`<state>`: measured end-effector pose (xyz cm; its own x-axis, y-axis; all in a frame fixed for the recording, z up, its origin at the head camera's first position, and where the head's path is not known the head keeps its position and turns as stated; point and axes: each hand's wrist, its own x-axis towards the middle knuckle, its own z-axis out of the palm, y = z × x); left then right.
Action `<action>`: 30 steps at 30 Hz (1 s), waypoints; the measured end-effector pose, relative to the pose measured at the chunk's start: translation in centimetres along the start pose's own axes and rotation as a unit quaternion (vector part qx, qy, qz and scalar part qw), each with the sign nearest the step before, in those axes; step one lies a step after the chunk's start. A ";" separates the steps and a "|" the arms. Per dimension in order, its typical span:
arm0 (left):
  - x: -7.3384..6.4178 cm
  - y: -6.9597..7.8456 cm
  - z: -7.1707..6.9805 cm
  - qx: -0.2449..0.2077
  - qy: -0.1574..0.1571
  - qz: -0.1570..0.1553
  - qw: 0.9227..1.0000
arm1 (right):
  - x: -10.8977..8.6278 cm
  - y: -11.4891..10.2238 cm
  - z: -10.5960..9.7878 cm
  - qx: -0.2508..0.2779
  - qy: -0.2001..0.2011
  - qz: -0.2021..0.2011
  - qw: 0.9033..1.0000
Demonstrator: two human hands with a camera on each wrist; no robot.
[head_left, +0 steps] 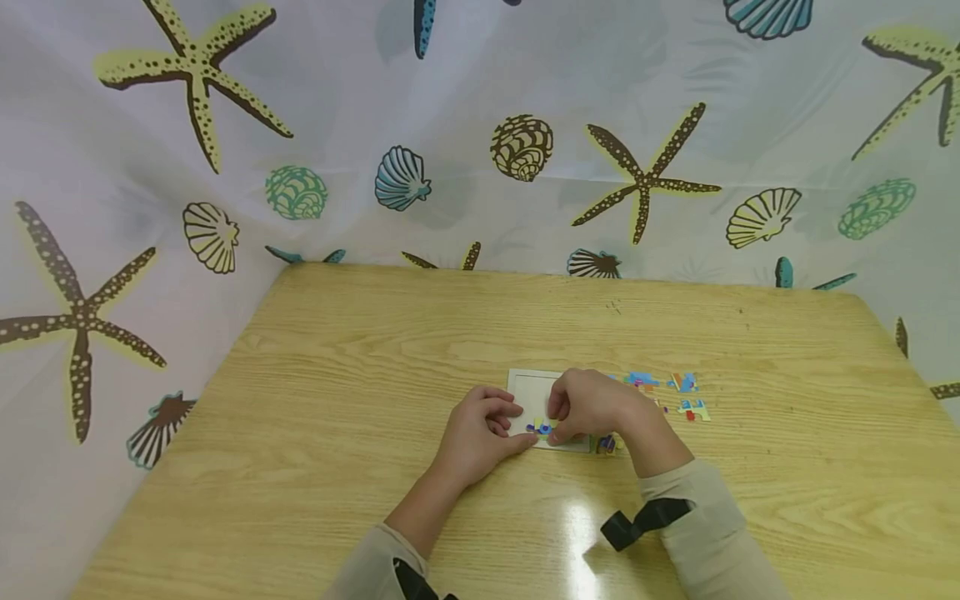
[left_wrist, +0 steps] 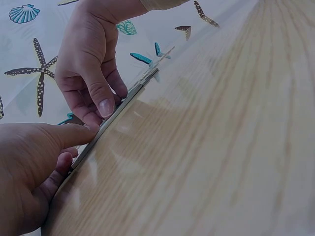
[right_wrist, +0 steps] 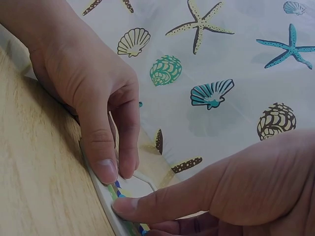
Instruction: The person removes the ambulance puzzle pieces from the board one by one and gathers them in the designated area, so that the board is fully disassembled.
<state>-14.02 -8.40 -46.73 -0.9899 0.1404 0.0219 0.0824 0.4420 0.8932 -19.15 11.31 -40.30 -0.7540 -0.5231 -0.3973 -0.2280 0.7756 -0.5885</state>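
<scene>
A white puzzle tray (head_left: pixel 531 385) with a raised rim lies on the table. Jigsaw pieces (head_left: pixel 542 427), blue, yellow and green, sit along its near edge. My left hand (head_left: pixel 480 437) holds the tray at its near left corner, thumb over the front rim and fingers curled by the left side. From the right, my right hand (head_left: pixel 596 404) reaches across the tray and pinches a puzzle piece between thumb and fingers at the near edge. In the right wrist view, the right thumb (right_wrist: pixel 128 204) lies on the colourful strip close to the left thumb (right_wrist: pixel 106 169); the fingers hide much of the piece.
Right of the tray lie several loose pieces, among them a blue one (head_left: pixel 683 382) and a yellow and red one (head_left: pixel 693 410). Another piece (head_left: pixel 606 444) rests by the tray's near right corner. A shell-and-starfish cloth (head_left: pixel 465 208) hangs behind the wooden table (head_left: pixel 337 375).
</scene>
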 end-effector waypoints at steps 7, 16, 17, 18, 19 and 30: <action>-0.1 0.0 0.0 0.001 -0.004 -0.001 1.000 | 0.0 0.1 0.1 0.002 -0.004 0.006 1.000; 0.0 0.0 0.1 0.002 0.002 0.000 1.000 | 0.1 0.1 0.0 0.008 -0.002 0.012 1.000; 0.0 0.0 0.0 0.001 0.002 -0.001 1.000 | 0.1 0.0 0.0 0.009 0.000 0.010 1.000; 0.0 0.0 0.0 0.000 0.002 -0.001 1.000 | 0.1 0.1 -0.1 0.009 0.001 0.008 1.000; 0.0 -0.1 0.0 0.001 0.002 -0.001 1.000 | 0.1 0.1 -0.1 0.008 0.002 0.001 1.000; 0.1 -0.3 0.0 0.003 -0.003 -0.002 1.000 | -0.3 0.9 -0.7 0.075 -0.009 -0.059 0.995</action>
<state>-14.16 -8.52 -46.98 -0.9894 0.1444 0.0153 0.0791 0.4475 0.8908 -19.56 12.39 -40.15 -0.7164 -0.6147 -0.3300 -0.2198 0.6477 -0.7295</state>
